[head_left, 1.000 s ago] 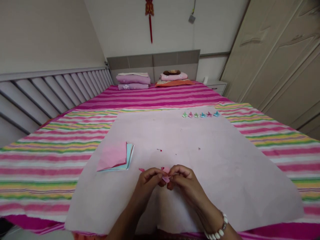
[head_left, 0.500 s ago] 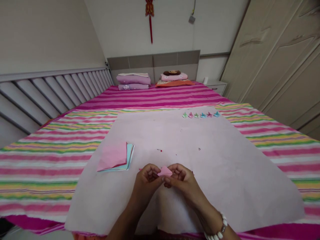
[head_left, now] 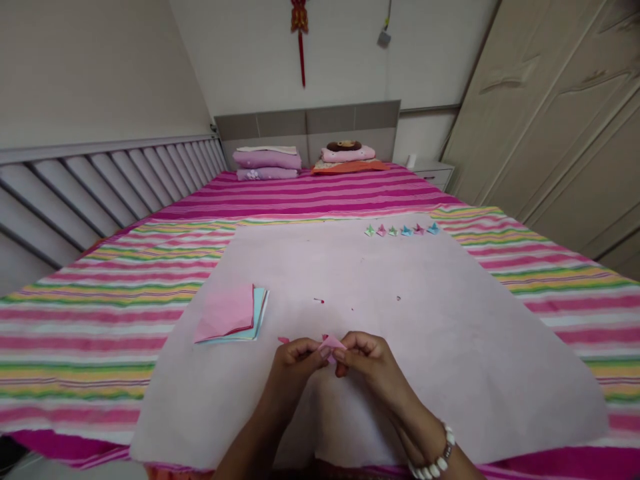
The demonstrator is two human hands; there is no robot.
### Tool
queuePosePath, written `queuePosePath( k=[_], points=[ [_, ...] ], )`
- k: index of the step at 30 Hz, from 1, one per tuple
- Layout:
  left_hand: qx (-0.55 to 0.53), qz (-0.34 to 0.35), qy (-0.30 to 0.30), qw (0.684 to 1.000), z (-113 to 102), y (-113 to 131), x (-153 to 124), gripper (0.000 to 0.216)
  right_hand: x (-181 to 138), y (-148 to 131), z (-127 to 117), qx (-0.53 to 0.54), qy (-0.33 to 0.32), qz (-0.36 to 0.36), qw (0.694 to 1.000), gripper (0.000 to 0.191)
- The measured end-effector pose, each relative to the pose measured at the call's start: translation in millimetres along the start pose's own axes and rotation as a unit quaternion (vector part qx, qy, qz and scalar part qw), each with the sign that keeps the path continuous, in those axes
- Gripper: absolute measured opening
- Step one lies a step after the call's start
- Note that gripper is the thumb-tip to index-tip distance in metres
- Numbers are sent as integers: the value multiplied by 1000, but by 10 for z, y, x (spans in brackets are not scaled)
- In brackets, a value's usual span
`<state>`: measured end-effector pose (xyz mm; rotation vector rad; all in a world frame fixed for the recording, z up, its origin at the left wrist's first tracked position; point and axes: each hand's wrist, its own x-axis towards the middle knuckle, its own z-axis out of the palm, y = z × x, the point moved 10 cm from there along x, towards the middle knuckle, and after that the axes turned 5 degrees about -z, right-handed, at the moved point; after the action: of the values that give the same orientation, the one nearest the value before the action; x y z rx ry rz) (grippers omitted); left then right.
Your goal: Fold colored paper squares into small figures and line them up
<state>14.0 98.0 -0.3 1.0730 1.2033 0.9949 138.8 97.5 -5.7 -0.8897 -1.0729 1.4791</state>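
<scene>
A small folded piece of pink paper (head_left: pixel 332 343) is pinched between both hands, low in the middle of the view. My left hand (head_left: pixel 296 363) grips its left side with thumb and fingers. On the right side, my right hand (head_left: pixel 367 357) presses it between thumb and curled fingers; a white beaded bracelet is on that wrist. The fingers hide part of the paper. Just beyond my left hand lies a small pink-red scrap (head_left: pixel 283 340). To the left rests a stack of square paper sheets (head_left: pixel 227 312), pink on top with red, light blue and white below.
A large pale sheet (head_left: pixel 450 373) covers the striped bedspread (head_left: pixel 90 320). Several small folded paper pieces (head_left: pixel 406 231) stand in a row at its far right. Tiny dark and red bits (head_left: pixel 320 301) lie mid-sheet. A railing (head_left: pixel 125 173) runs along the left.
The pink paper has turned and changed shape between my fingers, its flat lower edge now covered. Both thumbs have shifted on it. The scrap by my left hand shows more.
</scene>
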Motion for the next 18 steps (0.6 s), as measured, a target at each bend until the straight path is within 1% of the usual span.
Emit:
queuePosePath(
  k=[4,8,10,12,14,18],
  points=[
    [9,23,16,1000,-33,37,8,17,8,56,-45,34,23,4,999,24],
    [46,92,61,993,-108,176,-45,16,21,65,-113,36,56,-2,998,25],
    [87,130,61,986,-82,263,-81,10,30,32,-110,33,54,-14,998,26],
    [124,159,45,978,-22,329,-110,4,34,-15,-106,39,53,-32,997,28],
    [139,170,41,975,0,358,-123,13,28,-65,-115,47,59,-51,996,31],
    [139,164,70,974,-53,353,-120,21,-2,-144,-132,31,73,-78,994,34]
  ],
)
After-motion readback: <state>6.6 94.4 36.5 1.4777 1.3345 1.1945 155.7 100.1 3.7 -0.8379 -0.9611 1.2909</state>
